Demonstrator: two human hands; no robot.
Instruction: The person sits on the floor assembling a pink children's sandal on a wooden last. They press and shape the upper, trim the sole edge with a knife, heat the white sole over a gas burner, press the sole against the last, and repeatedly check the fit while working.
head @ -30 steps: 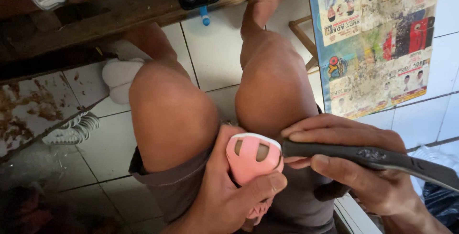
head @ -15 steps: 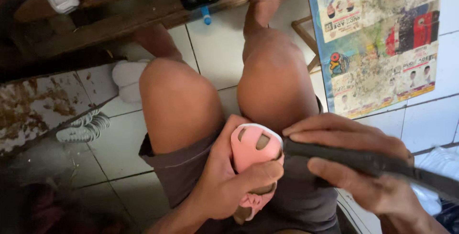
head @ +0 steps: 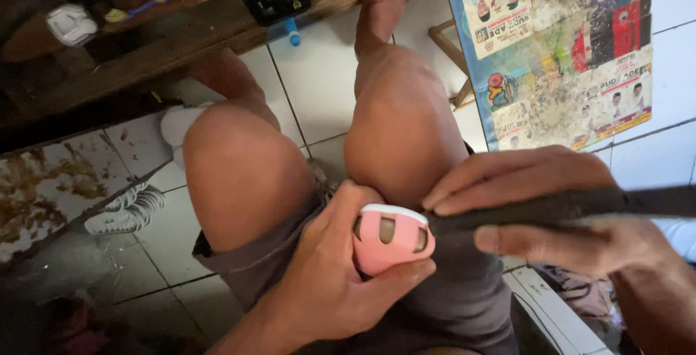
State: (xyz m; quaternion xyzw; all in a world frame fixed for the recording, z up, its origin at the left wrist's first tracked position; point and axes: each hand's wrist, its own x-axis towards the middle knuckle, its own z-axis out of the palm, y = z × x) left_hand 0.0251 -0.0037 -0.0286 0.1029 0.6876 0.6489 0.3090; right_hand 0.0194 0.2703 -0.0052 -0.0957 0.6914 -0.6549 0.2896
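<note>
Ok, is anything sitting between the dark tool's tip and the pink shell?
Nothing visible does. The right hand holds the dark tool with its tip right at the pink shell, which the left hand grips over the lap.

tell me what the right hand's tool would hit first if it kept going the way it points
The right hand aims its dark tool leftward, tip already at the pink part held in the left hand. That part likely comes first, though contact is unclear.

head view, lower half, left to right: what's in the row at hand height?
White coiled cable on the tiled floor → left hand → pink rounded plastic casing with slots, held in that hand → dark slim handheld tool, its tip at the casing → right hand gripping the tool.
</note>
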